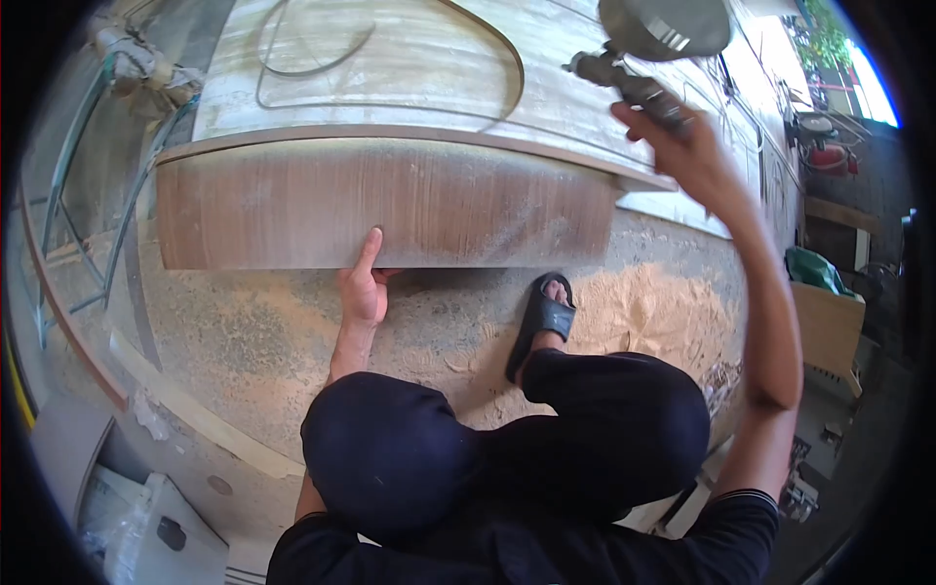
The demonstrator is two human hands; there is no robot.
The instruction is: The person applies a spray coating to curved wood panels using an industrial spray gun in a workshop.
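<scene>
A curved wooden panel (390,205) is seen standing on edge on the dusty concrete floor (244,341), directly in front of the crouching person. Its face is brown with fine vertical streaks and is paler and dustier towards the middle and right; a thin lighter strip runs along its curved top edge. Behind it lies a broad pale board (390,58) marked with curved lines.

The left hand (363,288) is placed at the lower edge of the panel: the thumb is pressed up against the face while the fingers are curled beneath the bottom edge, so the panel is gripped from below.

The right hand (682,146) is raised high to the right and is clenched around the handle of a spray gun (639,58), whose grey metal cup is seen above the fist. The gun is held well apart from the panel, above its right end.

A heap of sawdust (643,312) is spread on the floor to the right, just beside a foot in a black sandal (541,322). The knees are covered by dark trousers (507,448).
</scene>
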